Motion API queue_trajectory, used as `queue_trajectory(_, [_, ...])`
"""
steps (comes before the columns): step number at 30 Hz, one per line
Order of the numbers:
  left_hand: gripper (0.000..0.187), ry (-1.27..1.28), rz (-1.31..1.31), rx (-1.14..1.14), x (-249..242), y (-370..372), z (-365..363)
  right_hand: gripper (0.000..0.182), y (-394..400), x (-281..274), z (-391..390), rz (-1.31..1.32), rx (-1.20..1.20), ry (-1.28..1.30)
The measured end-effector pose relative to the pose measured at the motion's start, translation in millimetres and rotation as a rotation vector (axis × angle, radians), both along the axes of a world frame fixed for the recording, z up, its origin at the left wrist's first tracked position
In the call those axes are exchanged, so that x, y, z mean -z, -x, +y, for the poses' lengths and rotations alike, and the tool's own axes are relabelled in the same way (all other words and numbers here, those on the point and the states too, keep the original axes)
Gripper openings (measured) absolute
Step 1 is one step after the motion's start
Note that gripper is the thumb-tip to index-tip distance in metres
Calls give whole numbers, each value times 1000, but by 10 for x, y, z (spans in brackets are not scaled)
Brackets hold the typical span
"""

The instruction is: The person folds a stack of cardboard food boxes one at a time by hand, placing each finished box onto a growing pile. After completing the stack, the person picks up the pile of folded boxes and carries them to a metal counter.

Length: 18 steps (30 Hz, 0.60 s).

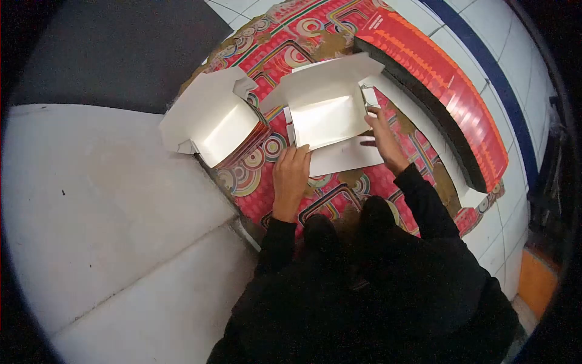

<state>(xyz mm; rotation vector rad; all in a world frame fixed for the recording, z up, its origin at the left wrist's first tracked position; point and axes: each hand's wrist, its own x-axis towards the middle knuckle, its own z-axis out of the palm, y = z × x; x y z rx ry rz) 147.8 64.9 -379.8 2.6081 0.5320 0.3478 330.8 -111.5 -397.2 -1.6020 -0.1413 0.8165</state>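
Note:
An open white cardboard box (330,118) lies on the patterned red mat (254,173), its large flap raised at the far side and another flap flat toward me. My left hand (291,179) is at the box's near left corner, fingers closed on its edge. My right hand (383,136) is at the right side, its fingers around the folded side flap near the upper right corner. Left of this box stands a stack of opened boxes (229,130), white inside with red edges, one nested in another.
A long stack of flat red cardboard sheets (442,91) curves along the mat's right side. White floor tiles (470,57) lie beyond it. To the left are a pale floor slab (115,194) and a dark grey surface (115,54). My dark shoes rest on the mat's near part.

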Motion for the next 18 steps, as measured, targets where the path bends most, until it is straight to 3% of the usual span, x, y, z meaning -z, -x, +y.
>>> queue_trajectory(1, [20, -62, -58, 0, -37, 11, 51, 55, -44, -95, 95, -102, 20, 55])
queue_trajectory(4, [23, -186, -140, -60, -303, 71, 197, 48, -146, -428, 451, -245, -87, -10])
queue_trajectory(5, [25, -242, -160, -108, -428, 103, 252, 44, -261, -216, 619, -507, -111, -72])
queue_trajectory(9, [31, -303, -317, -322, -745, 322, 555, 44, -121, -810, 1431, -258, -266, -186])
queue_trajectory(10, [34, 134, -501, -506, -730, 361, 663, 44, -67, -864, 1634, -251, -331, -193])
queue_trajectory(12, [38, 574, -685, -683, -698, 458, 940, 45, 89, -724, 2025, -558, -346, -281])
queue_trajectory(14, [41, 326, -459, -827, -648, 577, 1283, 46, 212, -657, 2294, -523, -453, -213])
queue_trajectory(18, [40, 459, -377, -836, -296, 768, 1701, 47, 381, -559, 2534, -605, -492, -168])
